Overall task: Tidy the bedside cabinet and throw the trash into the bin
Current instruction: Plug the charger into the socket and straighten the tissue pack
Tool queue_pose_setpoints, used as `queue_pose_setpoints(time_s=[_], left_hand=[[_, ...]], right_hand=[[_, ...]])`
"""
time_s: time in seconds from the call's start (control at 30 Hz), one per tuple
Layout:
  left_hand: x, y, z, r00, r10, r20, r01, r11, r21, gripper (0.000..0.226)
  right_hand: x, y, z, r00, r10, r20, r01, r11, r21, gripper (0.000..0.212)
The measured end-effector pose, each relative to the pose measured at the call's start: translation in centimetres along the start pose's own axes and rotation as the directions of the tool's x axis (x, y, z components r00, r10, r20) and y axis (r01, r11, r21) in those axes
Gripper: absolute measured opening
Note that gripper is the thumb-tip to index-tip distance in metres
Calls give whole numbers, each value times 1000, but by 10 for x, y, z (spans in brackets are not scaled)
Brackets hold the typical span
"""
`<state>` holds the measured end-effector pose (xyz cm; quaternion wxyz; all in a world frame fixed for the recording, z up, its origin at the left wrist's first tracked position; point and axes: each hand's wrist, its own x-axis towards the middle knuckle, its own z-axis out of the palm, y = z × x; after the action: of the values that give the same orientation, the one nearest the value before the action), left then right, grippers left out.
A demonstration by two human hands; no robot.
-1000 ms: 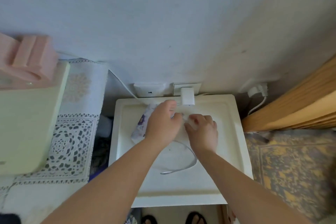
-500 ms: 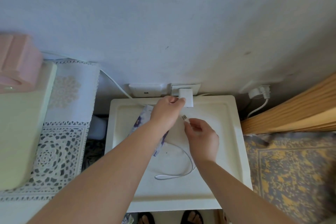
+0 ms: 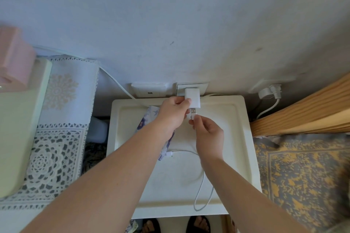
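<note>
Bedside cabinet [image 3: 244, 138] top sits against the wall, white and largely covered by both forearms. Left hand [image 3: 173, 114] pinches the white charger [image 3: 192, 98] plugged at the wall socket [image 3: 205, 87]. Right hand [image 3: 207, 134] has its grip closed on the cable [image 3: 201, 191] just behind the USB plug [image 3: 193, 113], close under the charger. A patterned packet [image 3: 149, 119] lies mostly hidden beneath the left wrist.

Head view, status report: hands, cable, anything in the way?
Left hand on charger. Right hand pinching USB plug, unplugged. Patterned packet under left forearm.
</note>
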<state>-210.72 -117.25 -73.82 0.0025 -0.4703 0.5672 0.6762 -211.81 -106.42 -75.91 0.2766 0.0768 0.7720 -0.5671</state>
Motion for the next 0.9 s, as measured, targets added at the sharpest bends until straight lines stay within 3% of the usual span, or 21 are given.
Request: queue_pose_setpoints(time_s=[0.1,0.2,0.37,0.77,0.9], left_hand=[[1,-4,1,1000,-3,-17,3,999,-44,7],[3,-7,2,1000,-17,-13,16,998,-64,25],[3,-7,2,999,-25,-24,23,997,-72,27],[4,-10,7,998,8,-59,-11,998,-60,26],[1,-9,8,998,4,-63,-9,997,-70,15]], right_hand=[[-3,-3,4,1000,23,0,-23,999,29,21],[-4,-6,6,999,50,-9,-50,997,60,24],[-4,-13,8,995,98,-27,-96,992,81,25],[5,-23,7,996,85,-27,-84,996,43,25],[7,-22,4,998,59,14,-59,998,3,25]])
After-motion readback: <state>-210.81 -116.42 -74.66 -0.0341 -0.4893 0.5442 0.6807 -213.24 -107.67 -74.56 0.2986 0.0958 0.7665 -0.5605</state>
